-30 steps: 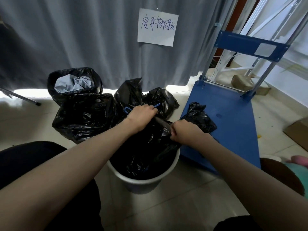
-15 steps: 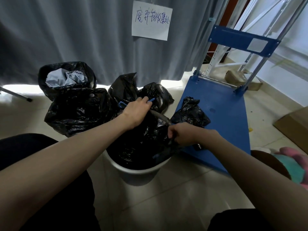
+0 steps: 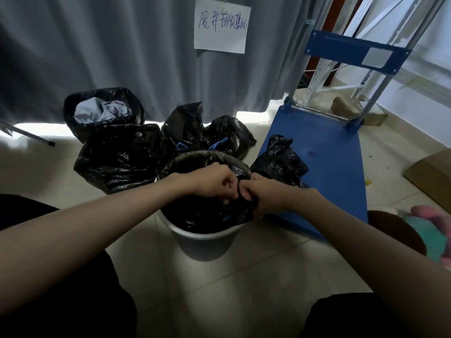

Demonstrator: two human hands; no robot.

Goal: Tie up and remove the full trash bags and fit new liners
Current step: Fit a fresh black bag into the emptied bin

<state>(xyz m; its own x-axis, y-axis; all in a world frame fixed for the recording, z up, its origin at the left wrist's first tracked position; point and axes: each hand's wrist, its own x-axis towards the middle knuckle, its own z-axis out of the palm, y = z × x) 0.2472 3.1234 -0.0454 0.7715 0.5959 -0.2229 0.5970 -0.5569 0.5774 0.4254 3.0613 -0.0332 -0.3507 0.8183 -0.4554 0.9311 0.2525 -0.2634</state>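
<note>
A white round bin (image 3: 202, 242) stands on the tiled floor in front of me with a black trash bag (image 3: 207, 215) inside it. My left hand (image 3: 214, 182) and my right hand (image 3: 262, 191) meet over the bin's middle, both pinching gathered plastic from the bag's top. The bag's far edge still lies over the bin's far rim (image 3: 219, 156). Behind the bin sit tied black bags with blue drawstrings (image 3: 219, 136) and a large full black bag (image 3: 119, 157). Another lined bin (image 3: 102, 111) at the back left holds grey crumpled material.
A blue platform trolley (image 3: 329, 167) stands to the right with a small black bag (image 3: 280, 159) on its edge. A grey curtain with a paper sign (image 3: 220, 25) hangs behind. A cardboard box (image 3: 432, 176) lies at the far right, a pink and teal object (image 3: 429, 230) near my right knee.
My left hand has come back from the bin's far rim and my right hand has moved inward; both now meet over the bin's middle, holding gathered bag plastic.
</note>
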